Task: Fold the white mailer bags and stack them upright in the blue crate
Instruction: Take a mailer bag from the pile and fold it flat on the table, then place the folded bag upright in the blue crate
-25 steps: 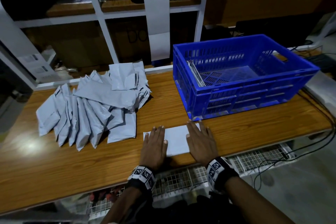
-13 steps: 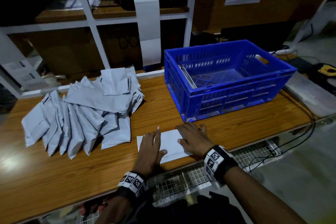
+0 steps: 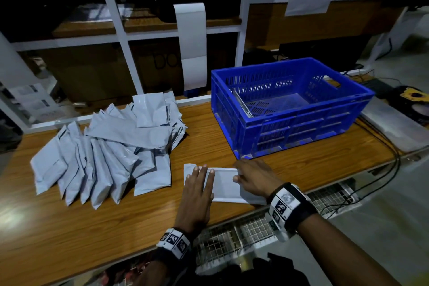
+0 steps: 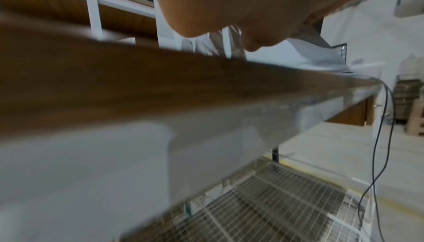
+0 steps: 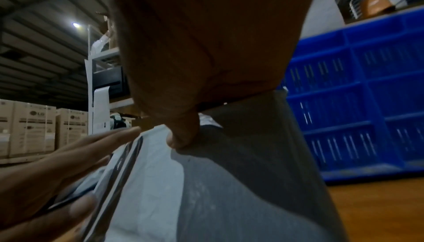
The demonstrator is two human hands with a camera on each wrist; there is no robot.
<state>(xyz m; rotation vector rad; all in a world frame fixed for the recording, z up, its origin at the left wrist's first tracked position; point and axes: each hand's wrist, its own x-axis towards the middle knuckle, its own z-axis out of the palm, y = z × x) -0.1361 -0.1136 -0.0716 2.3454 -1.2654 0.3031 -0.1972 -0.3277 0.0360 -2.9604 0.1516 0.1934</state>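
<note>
Since a second ago both hands have slid apart on the mailer bag (image 3: 224,184), which now lies turned at a slant on the bench (image 3: 116,220), its right end reaching toward the near edge. Then the palms lay side by side, flat on top; now only the left hand (image 3: 197,195) presses flat, fingers straight and together, grip apart, on the bag's left part. The right hand (image 3: 253,180) has shifted to the bag's far right end, where its grip is clamped on the bag: the right wrist view shows the thumb (image 5: 183,133) pressing down into the sheet while the edge lifts toward the palm.

The bag is white, smooth, long and narrow, with a dark strip along one edge in the right wrist view. It lies just in front of the blue crate (image 3: 299,121), near but apart from it. One folded bag (image 3: 241,105) leans against the crate's left wall inside. The pile of bags (image 3: 109,153) spreads to the left on the bench.
</note>
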